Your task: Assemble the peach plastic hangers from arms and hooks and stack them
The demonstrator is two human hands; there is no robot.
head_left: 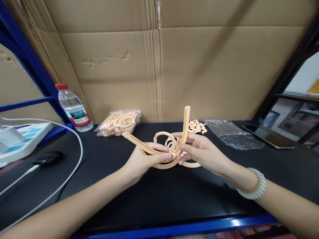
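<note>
My left hand pinches a long beige plastic strip that slants up to the left. The fingers of my right hand are closed on a second beige strip standing nearly upright. The two strips meet between my fingertips, just above the black table. Curved beige pieces lie on the table right behind and under my hands. A white coiled band is on my right wrist.
A clear bag of beige parts lies at the back left, and small loose beige pieces at the back centre. An empty clear bag, a phone, a water bottle, a white cable and a cardboard wall surround the table.
</note>
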